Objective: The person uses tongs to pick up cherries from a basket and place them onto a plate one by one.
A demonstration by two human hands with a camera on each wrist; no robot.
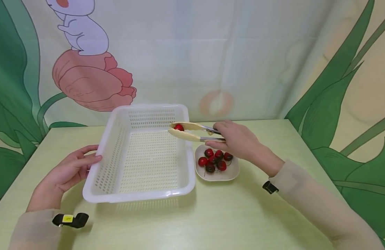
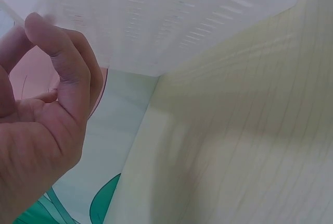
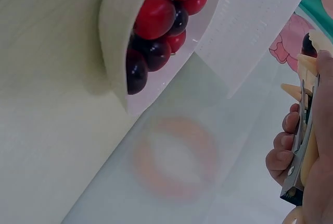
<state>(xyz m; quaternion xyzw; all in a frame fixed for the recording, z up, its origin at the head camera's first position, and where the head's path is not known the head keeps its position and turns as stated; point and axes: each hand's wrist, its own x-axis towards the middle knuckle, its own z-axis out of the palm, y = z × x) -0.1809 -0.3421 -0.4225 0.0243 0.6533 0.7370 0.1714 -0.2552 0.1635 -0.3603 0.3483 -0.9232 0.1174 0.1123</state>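
Note:
My left hand (image 1: 66,170) grips the left rim of a white perforated plastic basket (image 1: 139,197). Its fingers curl at the basket's edge in the left wrist view, close under the slotted wall. With my right hand (image 1: 239,140) I hold a pair of tongs (image 1: 187,136) with cream tips and metal arms. Between those tips sits one red cherry (image 1: 179,127), above the basket's right rim. Below the right hand, a small whitish dish (image 1: 222,177) bears several red and dark cherries (image 1: 212,160), some with stems. The right wrist view shows the metal tong handle (image 3: 297,166) within the fingers.
Basket and dish are side by side on a pale yellow-green table (image 1: 217,215), the dish to the right. A printed curtain (image 1: 255,62) with a flower, leaves and a white cartoon animal hangs behind the table's back edge. Black straps are around both wrists.

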